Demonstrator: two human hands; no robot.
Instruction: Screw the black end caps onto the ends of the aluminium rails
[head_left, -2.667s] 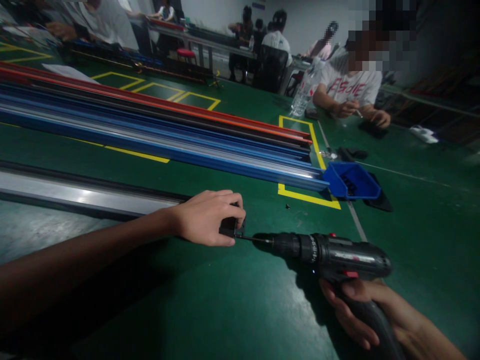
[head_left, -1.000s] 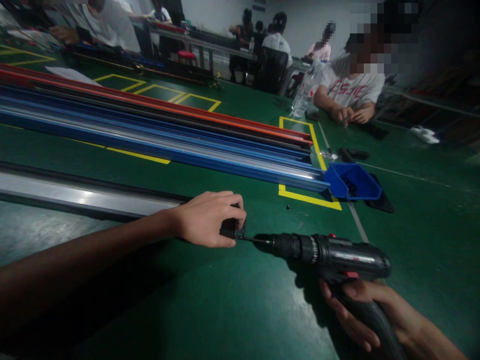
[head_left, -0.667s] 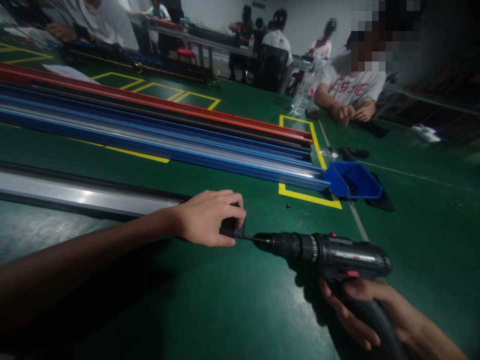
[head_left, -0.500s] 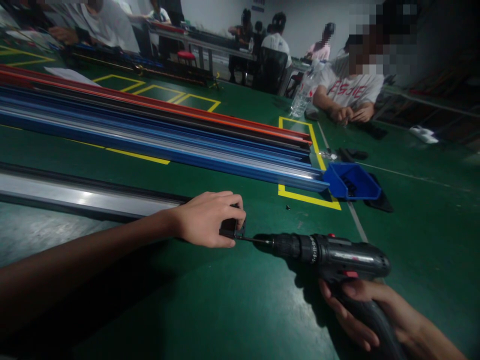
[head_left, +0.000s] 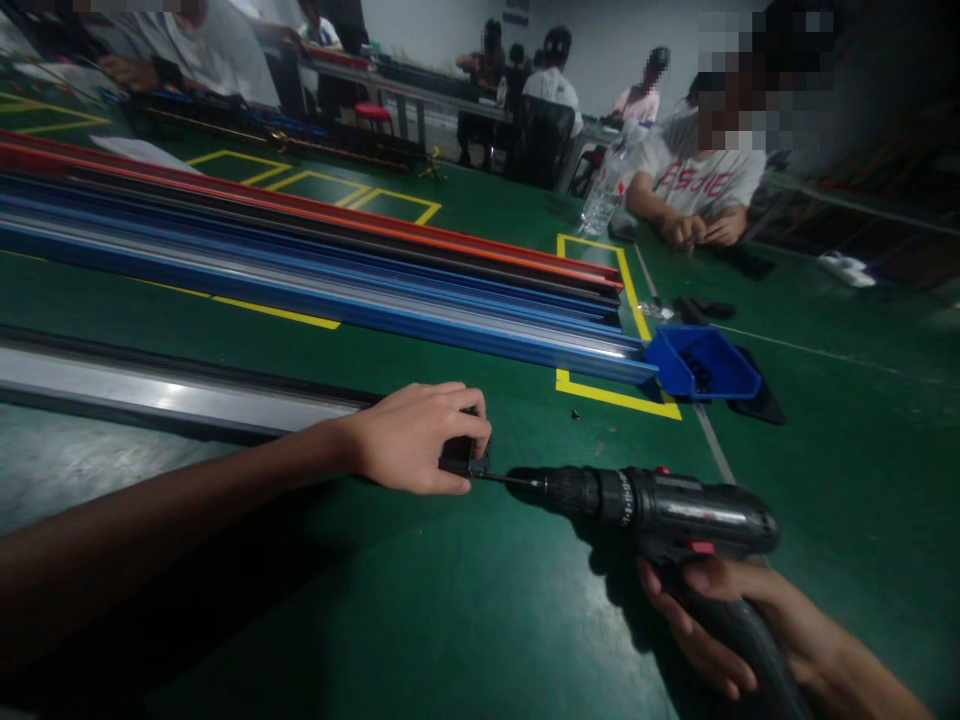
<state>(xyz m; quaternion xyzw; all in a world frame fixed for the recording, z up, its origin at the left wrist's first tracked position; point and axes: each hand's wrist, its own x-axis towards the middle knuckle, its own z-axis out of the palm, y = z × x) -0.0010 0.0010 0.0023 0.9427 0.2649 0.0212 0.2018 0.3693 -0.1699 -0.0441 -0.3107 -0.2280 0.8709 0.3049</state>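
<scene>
black end cap (head_left: 457,455) pinched in left hand (head_left: 409,437) fingers; right hand (head_left: 720,620) grips drill (head_left: 667,515).

Left hand (head_left: 409,437) clamps black end piece (head_left: 457,455) on grey rail (head_left: 172,395); right hand (head_left: 720,620) grips cordless drill (head_left: 667,515), bit against piece.

Work surface: dark green mat (head_left: 465,620) with yellow taped rectangles (head_left: 615,396); worn pale patch at near left. Long profiles (head_left: 315,262), blue, black and orange-red, lie side by side from far left toward centre right. Blue plastic bin (head_left: 701,362) just beside their right ends, resting partly on a dark cloth. Clear water bottle (head_left: 602,195) stands farther back. A seated person in a white printed shirt (head_left: 701,180) at far right, both hands on the mat. More seated people at tables (head_left: 420,90) along the pale back wall (head_left: 615,45); red stool (head_left: 373,108) among them. Lighting dim, corners dark.
</scene>
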